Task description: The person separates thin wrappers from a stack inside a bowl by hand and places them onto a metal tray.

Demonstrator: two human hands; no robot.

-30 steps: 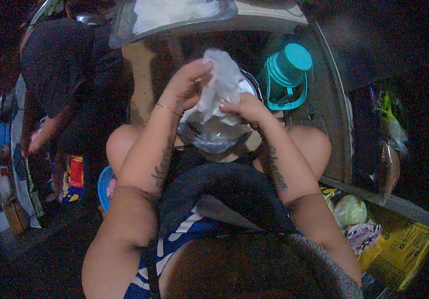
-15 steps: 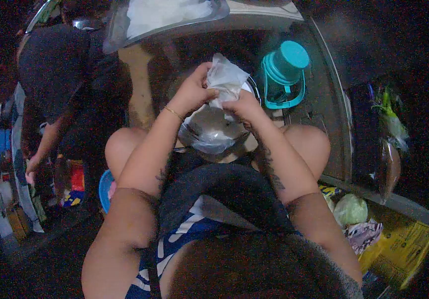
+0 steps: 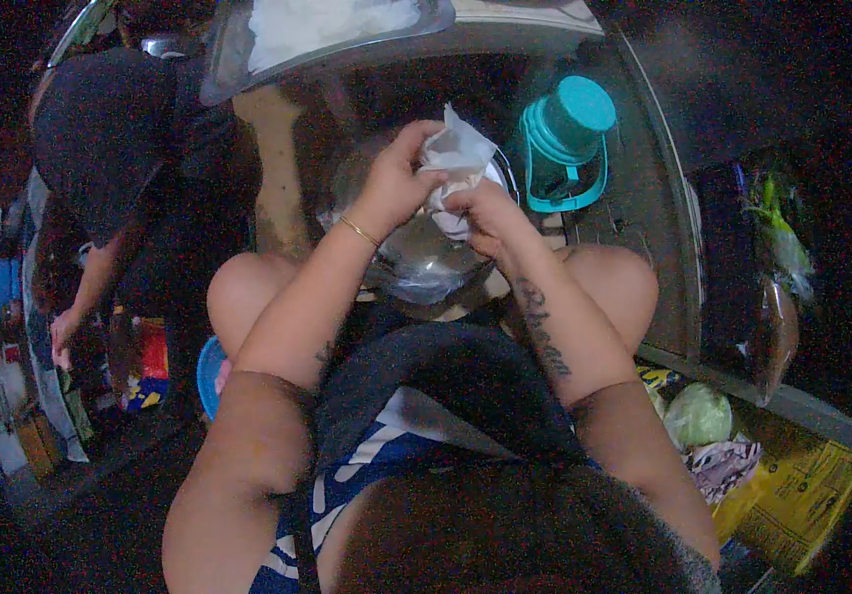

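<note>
A thin white sheet [image 3: 458, 158], crumpled and with a pointed corner sticking up, is held between my two hands. My left hand [image 3: 406, 173] grips its left side, thumb across the front. My right hand [image 3: 490, 213] pinches it lower on the right, fingers curled. Whether it is paper or a wrapper I cannot tell. Beneath the hands, between my knees, is a shiny round metal bowl [image 3: 509, 170], partly covered by my hands. Clear plastic [image 3: 426, 285] lies at the near side of the bowl.
A metal tray [image 3: 233, 69] with a white heap stands at the far edge. To the right is a turquoise bucket-like container [image 3: 569, 129]. A cabbage [image 3: 698, 416] and a yellow box [image 3: 792, 505] lie lower right. Another person [image 3: 99, 139] bends at the left.
Both hands have shifted slightly to the right with the white sheet, which is more folded and bunched. My right forearm has turned, showing more of its tattoo.
</note>
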